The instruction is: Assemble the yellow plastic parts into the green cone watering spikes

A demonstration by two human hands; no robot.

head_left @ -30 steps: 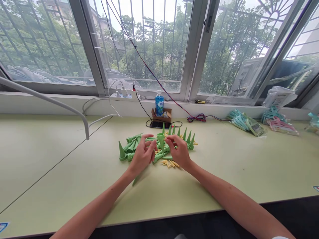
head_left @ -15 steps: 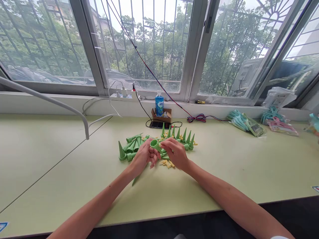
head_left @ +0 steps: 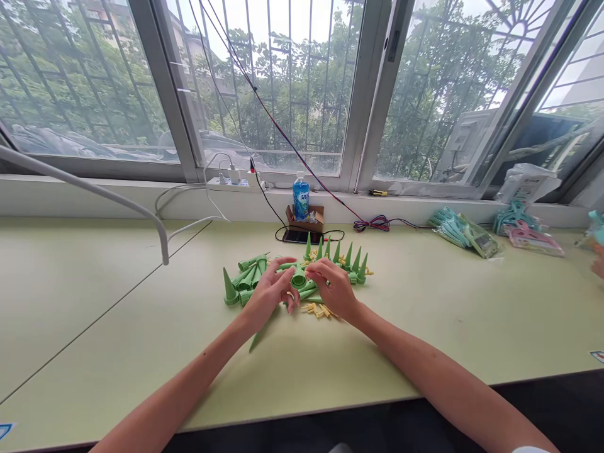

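Note:
Both my hands meet over a heap of green plastic cone spikes (head_left: 248,277) on the pale green table (head_left: 141,327). My left hand (head_left: 270,294) and my right hand (head_left: 333,287) are both closed around one green cone (head_left: 298,277), its open round end turned toward me. Small yellow plastic pieces (head_left: 317,309) lie just under my right hand. A single green cone (head_left: 229,288) stands upright at the left of the heap. A row of upright green cones (head_left: 350,259) stands behind my right hand.
A blue-labelled bottle (head_left: 301,197) stands in a small cardboard box (head_left: 306,221) by the window, with a phone (head_left: 296,236) and cables nearby. Bags of teal and pink plastic hangers (head_left: 465,231) lie at the far right. Another person's hand (head_left: 598,264) shows at the right edge.
The green cone stood narrow end down between my fingers; it has since been tipped so its open end faces me and lowered toward the heap. Both hands have closed in on it.

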